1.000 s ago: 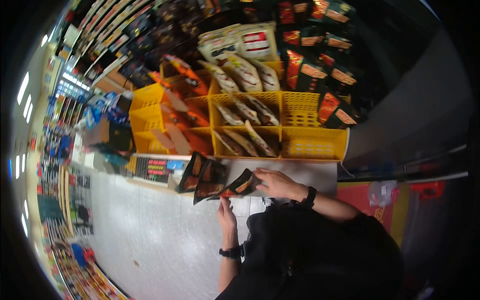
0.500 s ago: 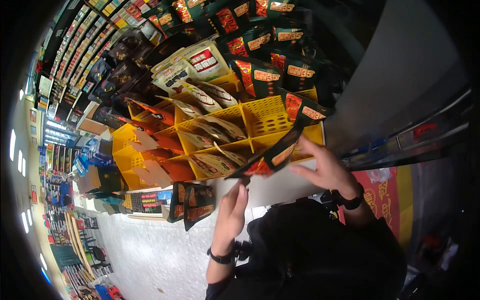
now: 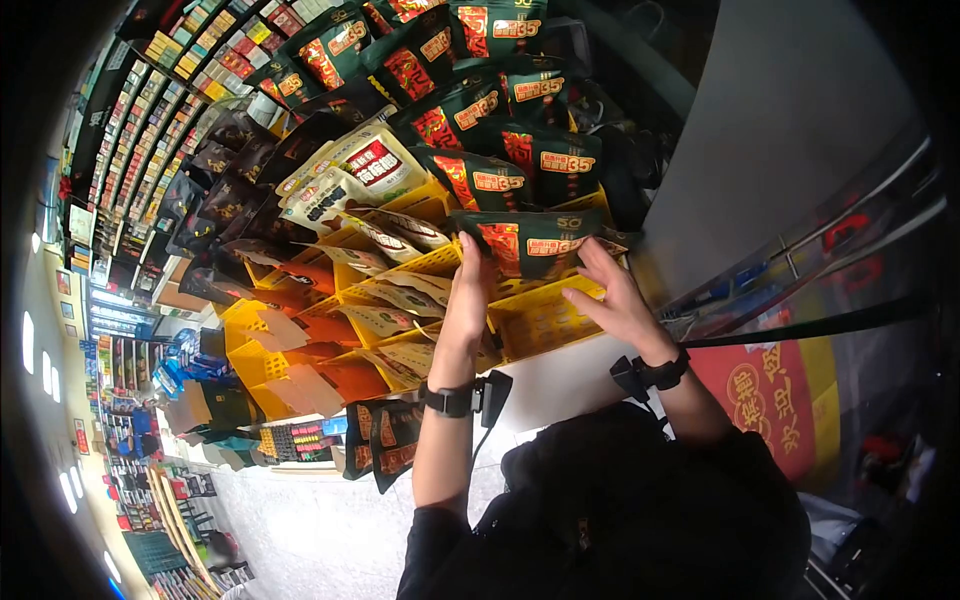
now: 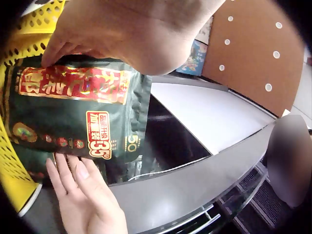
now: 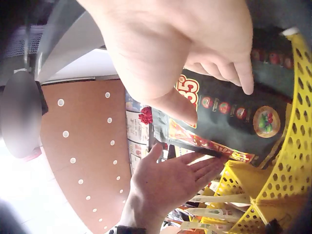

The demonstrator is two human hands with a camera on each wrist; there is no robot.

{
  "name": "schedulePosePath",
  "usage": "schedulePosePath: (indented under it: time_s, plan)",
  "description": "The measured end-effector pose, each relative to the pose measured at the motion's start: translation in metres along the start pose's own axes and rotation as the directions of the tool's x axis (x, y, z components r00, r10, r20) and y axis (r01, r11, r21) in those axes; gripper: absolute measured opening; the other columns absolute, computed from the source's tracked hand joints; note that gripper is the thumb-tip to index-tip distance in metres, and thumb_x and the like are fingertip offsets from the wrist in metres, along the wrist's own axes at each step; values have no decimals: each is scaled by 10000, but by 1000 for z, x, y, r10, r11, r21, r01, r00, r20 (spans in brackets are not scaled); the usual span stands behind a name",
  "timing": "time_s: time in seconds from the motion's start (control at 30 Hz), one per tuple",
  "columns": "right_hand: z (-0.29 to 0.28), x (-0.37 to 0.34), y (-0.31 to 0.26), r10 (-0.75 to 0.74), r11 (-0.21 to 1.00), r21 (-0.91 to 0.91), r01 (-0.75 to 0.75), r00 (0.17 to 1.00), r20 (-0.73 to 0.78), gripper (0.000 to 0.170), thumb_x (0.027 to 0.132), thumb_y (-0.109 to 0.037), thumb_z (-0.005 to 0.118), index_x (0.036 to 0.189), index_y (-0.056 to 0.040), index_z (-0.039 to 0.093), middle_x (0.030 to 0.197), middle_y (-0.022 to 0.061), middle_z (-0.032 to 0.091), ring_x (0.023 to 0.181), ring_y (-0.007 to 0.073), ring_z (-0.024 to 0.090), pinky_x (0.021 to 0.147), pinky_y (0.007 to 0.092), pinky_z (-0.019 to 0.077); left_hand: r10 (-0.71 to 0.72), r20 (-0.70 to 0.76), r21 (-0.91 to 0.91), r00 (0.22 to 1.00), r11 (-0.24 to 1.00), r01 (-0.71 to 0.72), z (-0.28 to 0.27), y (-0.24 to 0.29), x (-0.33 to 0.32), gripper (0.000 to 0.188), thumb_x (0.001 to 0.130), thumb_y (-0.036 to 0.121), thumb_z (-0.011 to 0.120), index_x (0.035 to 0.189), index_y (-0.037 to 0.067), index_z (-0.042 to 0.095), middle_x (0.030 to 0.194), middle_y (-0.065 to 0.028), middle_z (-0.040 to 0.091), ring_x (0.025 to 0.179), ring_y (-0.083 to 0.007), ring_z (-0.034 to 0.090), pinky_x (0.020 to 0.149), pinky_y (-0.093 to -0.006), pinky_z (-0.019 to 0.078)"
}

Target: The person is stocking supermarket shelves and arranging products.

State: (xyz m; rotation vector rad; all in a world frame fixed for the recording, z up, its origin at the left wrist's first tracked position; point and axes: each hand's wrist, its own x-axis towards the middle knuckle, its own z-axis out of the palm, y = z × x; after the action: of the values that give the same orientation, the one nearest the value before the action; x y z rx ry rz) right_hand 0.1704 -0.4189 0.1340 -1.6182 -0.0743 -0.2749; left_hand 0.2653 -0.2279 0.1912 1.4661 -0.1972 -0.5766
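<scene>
Since the earlier frame, the dark green, flat soft-sided pouch has moved from a slanted position above the near rim of the yellow perforated plastic basket to a more level one behind the front compartment, its printed face towards the person. Both hands have moved with it.

The left hand is unclenched, its fairly straight fingers against one side edge; the right hand is also relaxed and open, fingers at the opposite edge, thumb apart from them. Neither hand wraps round the pouch, so it could slip or swivel if one side eases off first. Its lower edge might catch on the basket's divider and buckle, or the pouch could flop forward into the front compartment – most likely if released before it is seated. Pushing too far back could crowd the similar dark green pouch behind.

The pouch looks full enough to keep its shape, with mild creases near one end and a glossy sheen. It carries a red panel with gold lettering, a badge reading 35 and a small round emblem – no tear shows.
</scene>
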Motion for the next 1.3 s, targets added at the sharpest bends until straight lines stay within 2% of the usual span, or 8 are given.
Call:
schedulePosePath:
  time_s: [0.3, 0.5, 0.57, 0.83, 1.0, 1.13, 1.2, 1.3]
  plan:
    - [4, -5, 37, 156, 978, -138, -156, 988, -11, 826, 858, -195, 721, 1466, 77, 233, 1478, 275, 355, 1358, 350, 400, 1085, 412, 384, -215, -34, -152, 976, 966, 207, -13, -36, 30, 860, 940, 720, 250, 1427, 31, 415, 1385, -164, 505, 1314, -271, 423, 1134, -402, 230]
    - [7, -22, 50, 131, 957, -247, -152, 986, -102, 758, 863, -163, 720, 1463, 39, 303, 1460, 260, 402, 1343, 316, 434, 1056, 394, 399, -8, -118, -21, 993, 1000, 6, -7, -39, -18, 868, 956, 663, 343, 1484, -22, 272, 1524, -219, 305, 1409, -321, 300, 1154, -413, 230]
    - [3, -29, 40, 175, 924, -320, -210, 975, -136, 675, 874, -110, 703, 1432, 44, 355, 1411, 290, 446, 1332, 301, 451, 1045, 390, 409, 38, -171, 70, 984, 997, -26, -12, -49, -45, 701, 1000, 536, 404, 1391, -45, 422, 1380, -191, 494, 1274, -251, 455, 1074, -347, 330]
    - [45, -51, -12, 387, 922, -189, -338, 829, 405, 388, 882, -89, 677, 1223, 62, 570, 1101, 179, 682, 987, 211, 678, 859, 301, 522, -174, -226, -52, 959, 985, 166, -59, -121, -197, 638, 1026, 499, 362, 1287, -52, 551, 1205, -161, 632, 1133, -226, 585, 1002, -345, 425]
    - [128, -47, -19, 261, 965, -164, -204, 692, 673, 482, 863, -93, 699, 1285, 60, 523, 1151, 196, 660, 1029, 227, 662, 895, 322, 517, -456, -605, 71, 653, 786, 614, -87, -168, -272, 740, 951, 596, 419, 1211, -71, 609, 1173, -265, 636, 1132, -376, 595, 991, -391, 434]
    - [203, -55, -6, 89, 991, -21, -130, 546, 833, 749, 838, -89, 715, 1447, 60, 305, 1340, 266, 522, 1182, 315, 577, 986, 388, 475, -440, -733, 3, 519, 760, 650, -101, -197, -309, 809, 919, 628, 440, 1322, -69, 518, 1249, -297, 580, 1221, -422, 526, 1035, -402, 398]
    - [237, -58, 12, 74, 993, -14, -119, 517, 853, 808, 845, -47, 690, 1485, 29, 202, 1445, 257, 370, 1302, 325, 438, 1053, 400, 397, -319, -897, -80, 306, 798, 597, -105, -205, -314, 873, 915, 637, 439, 1435, -61, 357, 1331, -317, 507, 1293, -412, 461, 1069, -389, 364]
    - [280, -55, 42, 19, 1000, -27, 6, 557, 830, 880, 849, -48, 664, 1514, 20, 91, 1486, 281, 308, 1330, 365, 406, 1069, 411, 382, -206, -921, -73, 332, 926, 371, -117, -204, -317, 793, 974, 543, 405, 1475, -54, 259, 1408, -328, 421, 1343, -396, 407, 1092, -374, 332]
